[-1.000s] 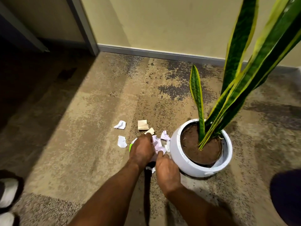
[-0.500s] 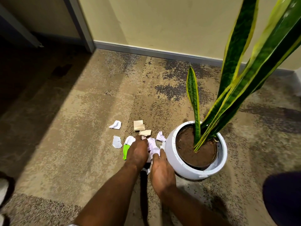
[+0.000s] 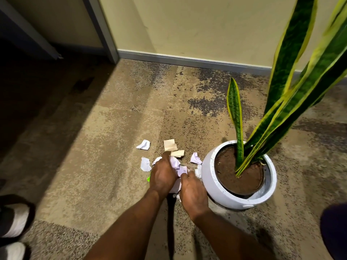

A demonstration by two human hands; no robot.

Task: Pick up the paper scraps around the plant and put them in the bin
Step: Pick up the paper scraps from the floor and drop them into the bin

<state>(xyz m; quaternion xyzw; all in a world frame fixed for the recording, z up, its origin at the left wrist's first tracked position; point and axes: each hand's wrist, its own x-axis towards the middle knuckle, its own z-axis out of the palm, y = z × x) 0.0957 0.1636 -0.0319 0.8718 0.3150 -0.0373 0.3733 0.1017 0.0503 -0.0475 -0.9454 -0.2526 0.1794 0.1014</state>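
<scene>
A mottled tan and dark speckled carpet (image 3: 112,147) covers the floor. A pale yellow wall (image 3: 197,29) runs across the back, with a grey baseboard (image 3: 187,61) along its foot. At the upper left, a grey door frame (image 3: 101,29) stands beside a dark shadowed opening (image 3: 28,87). Two white shoes (image 3: 13,235) sit at the lower left edge. A dark shape (image 3: 336,229) at the lower right edge cannot be identified.

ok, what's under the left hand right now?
White crumpled paper bunches under the left hand, squeezed against the right hand. A green scrap peeks out at its left edge. How many pieces the hand covers cannot be seen.
</scene>
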